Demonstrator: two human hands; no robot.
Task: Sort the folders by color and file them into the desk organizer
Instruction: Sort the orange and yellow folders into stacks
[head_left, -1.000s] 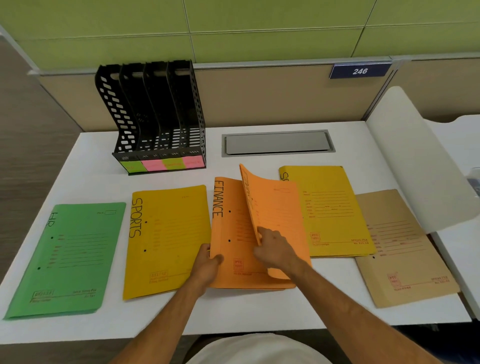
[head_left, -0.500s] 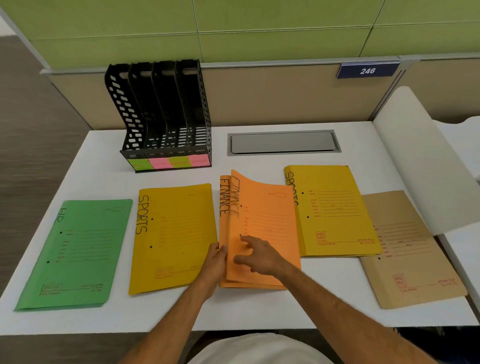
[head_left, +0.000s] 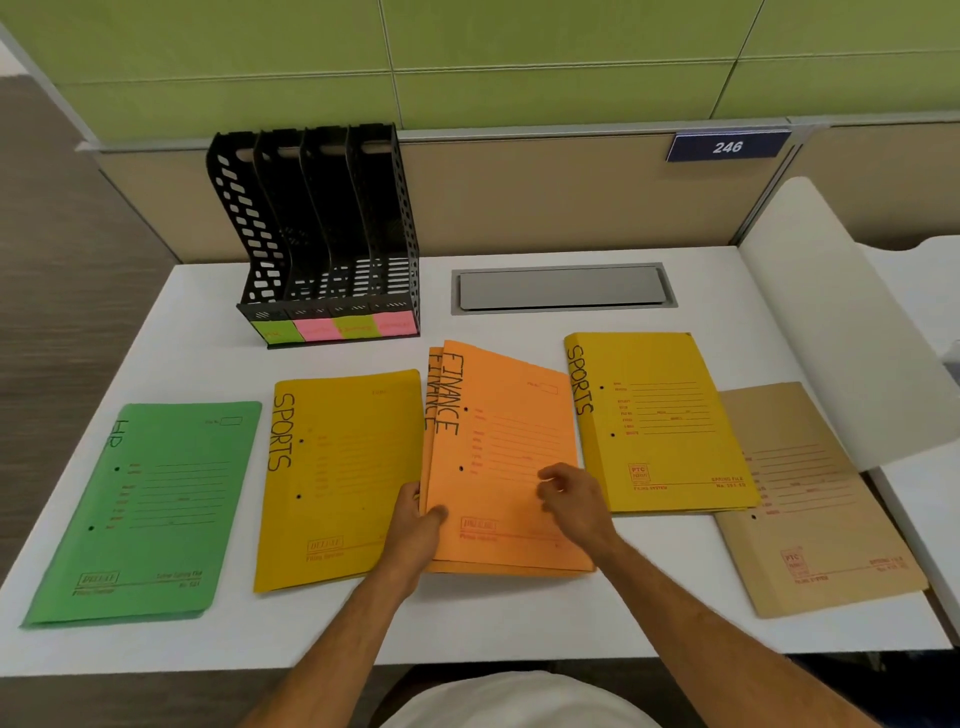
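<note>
Two orange FINANCE folders lie stacked at the middle of the white desk. The top one (head_left: 509, 415) sits slightly to the right of the lower one (head_left: 432, 395). My left hand (head_left: 415, 525) pinches their left edge, thumb on top. My right hand (head_left: 576, 499) rests on the top folder with loosely bent fingers. A green HR folder (head_left: 150, 509) lies at the left, and next to it a yellow SPORTS folder (head_left: 343, 467). Another yellow SPORTS folder (head_left: 660, 415) overlaps a brown folder (head_left: 821, 519) on the right. The black desk organizer (head_left: 322, 234) stands at the back left, its slots holding nothing.
Green and pink sticky labels (head_left: 335, 327) mark the organizer's slots. A grey cable hatch (head_left: 563, 288) is set into the desk behind the folders. A white curved panel (head_left: 831, 338) borders the right side. The desk's front edge (head_left: 467, 660) is close to my body.
The raised orange folder has come down flat onto the other orange one. My right hand slid right across it, and my left thumb now lies over the stack's left edge.
</note>
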